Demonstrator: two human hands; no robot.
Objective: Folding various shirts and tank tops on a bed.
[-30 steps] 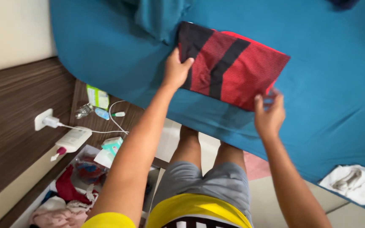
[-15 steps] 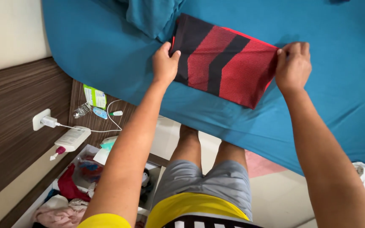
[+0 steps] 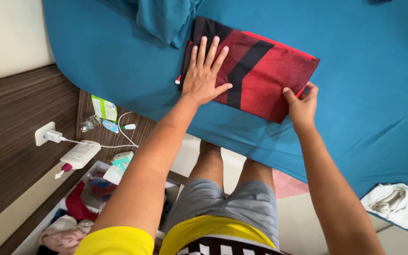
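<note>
Red-black folded shirt (image 3: 256, 71) on blue bed (image 3: 364, 104) | left hand (image 3: 206, 73) flat on it | right hand (image 3: 301, 104) pinching corner

Home bedroom. A bed with a teal-blue fitted sheet (image 3: 364, 94) fills most of the view, with a bunched teal-blue pillow (image 3: 164, 19) at its head. A dark wood-grain bedside surface (image 3: 114, 137) is seen beside it, carrying a white wall charger with cable (image 3: 53, 136), a white lotion bottle (image 3: 79, 155) and a small green carton (image 3: 105, 107). An open white drawer of mixed clothing (image 3: 72, 217) is seen below. White crumpled laundry (image 3: 397, 203) lies at the bed's edge.
</note>
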